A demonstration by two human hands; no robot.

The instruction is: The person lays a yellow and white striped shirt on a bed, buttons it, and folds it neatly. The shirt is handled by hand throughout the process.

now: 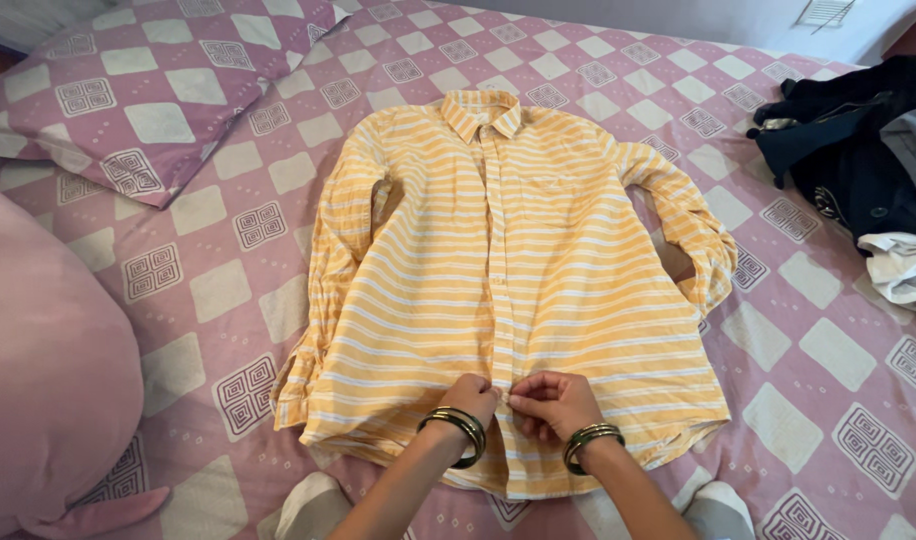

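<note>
A yellow shirt with white stripes [498,260] lies flat and face up on the bed, collar at the far end, sleeves along its sides. Both hands meet at the button strip near the hem. My left hand [471,396] pinches the strip's left edge. Right beside it, my right hand [552,402] pinches the fabric with fingertips touching the same spot. Each wrist wears dark and gold bangles. Whatever sits between the fingertips is too small to tell.
A pink and white patterned sheet [228,290] covers the bed. A matching pillow [138,90] lies at the far left, and a pink cushion [38,380] at the near left. A pile of dark and white clothes [868,170] sits at the right edge.
</note>
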